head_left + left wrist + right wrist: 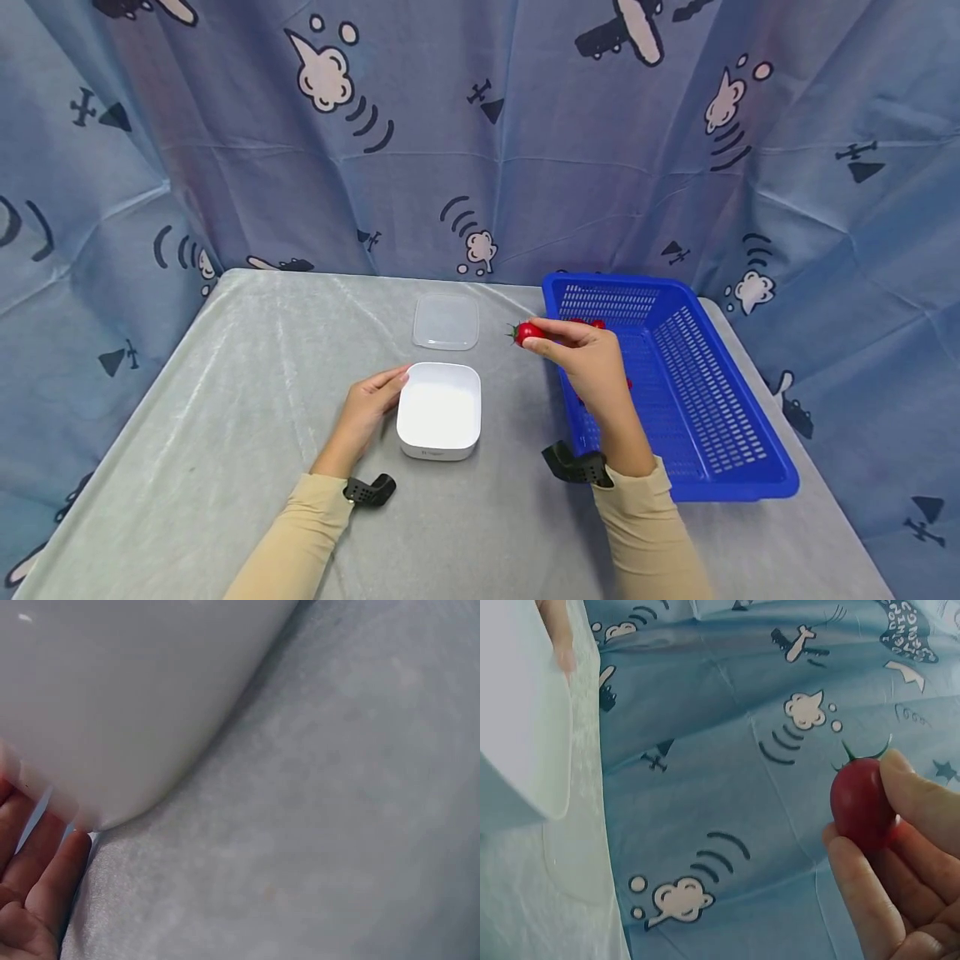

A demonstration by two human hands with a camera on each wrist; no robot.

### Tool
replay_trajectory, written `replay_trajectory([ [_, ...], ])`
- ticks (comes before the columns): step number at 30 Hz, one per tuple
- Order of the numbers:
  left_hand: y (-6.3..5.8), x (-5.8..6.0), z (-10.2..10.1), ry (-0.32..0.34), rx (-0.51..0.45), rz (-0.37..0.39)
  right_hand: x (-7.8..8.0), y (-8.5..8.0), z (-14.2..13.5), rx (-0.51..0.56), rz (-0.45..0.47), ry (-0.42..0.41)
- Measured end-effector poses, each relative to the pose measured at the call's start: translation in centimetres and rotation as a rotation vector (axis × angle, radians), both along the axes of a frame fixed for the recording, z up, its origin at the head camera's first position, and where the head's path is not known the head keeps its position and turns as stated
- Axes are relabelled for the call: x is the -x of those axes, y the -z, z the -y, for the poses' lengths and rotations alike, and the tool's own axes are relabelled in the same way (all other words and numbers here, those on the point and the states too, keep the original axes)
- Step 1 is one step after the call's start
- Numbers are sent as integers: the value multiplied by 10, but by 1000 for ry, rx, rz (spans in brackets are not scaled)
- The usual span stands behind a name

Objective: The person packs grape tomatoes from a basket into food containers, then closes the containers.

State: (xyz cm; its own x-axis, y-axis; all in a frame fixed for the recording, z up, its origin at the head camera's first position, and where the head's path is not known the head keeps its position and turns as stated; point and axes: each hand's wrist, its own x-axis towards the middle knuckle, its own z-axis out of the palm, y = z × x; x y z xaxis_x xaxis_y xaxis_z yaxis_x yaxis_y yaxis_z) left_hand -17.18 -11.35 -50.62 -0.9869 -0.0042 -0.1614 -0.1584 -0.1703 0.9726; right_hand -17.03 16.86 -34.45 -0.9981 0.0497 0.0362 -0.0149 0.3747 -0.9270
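The right grip pinches a cherry tomato between thumb and fingers, lifted clear of the counter. More cherry tomatoes lie partly hidden behind that grip, inside the blue perforated basket extending to its right. The left grip, fingers fairly straight, touches the side of a rounded square white box just to its right; a translucent lid lies farther off, ahead of this grip.
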Motion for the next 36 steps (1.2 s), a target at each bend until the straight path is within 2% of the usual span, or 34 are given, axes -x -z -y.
replay_trajectory([
  [8,-1,0,-1,-6,-4,6,-5,1,12,47,-21,-5],
  [15,0,1,-2,-2,4,3,-4,8,31,82,-21,-23],
  [21,0,1,-2,-6,-7,5,0,27,51,107,25,-3],
  [27,0,1,-1,3,-15,-7,5,51,73,95,53,-25],
  [36,1,2,0,-10,-18,5,6,78,104,-2,46,-65],
])
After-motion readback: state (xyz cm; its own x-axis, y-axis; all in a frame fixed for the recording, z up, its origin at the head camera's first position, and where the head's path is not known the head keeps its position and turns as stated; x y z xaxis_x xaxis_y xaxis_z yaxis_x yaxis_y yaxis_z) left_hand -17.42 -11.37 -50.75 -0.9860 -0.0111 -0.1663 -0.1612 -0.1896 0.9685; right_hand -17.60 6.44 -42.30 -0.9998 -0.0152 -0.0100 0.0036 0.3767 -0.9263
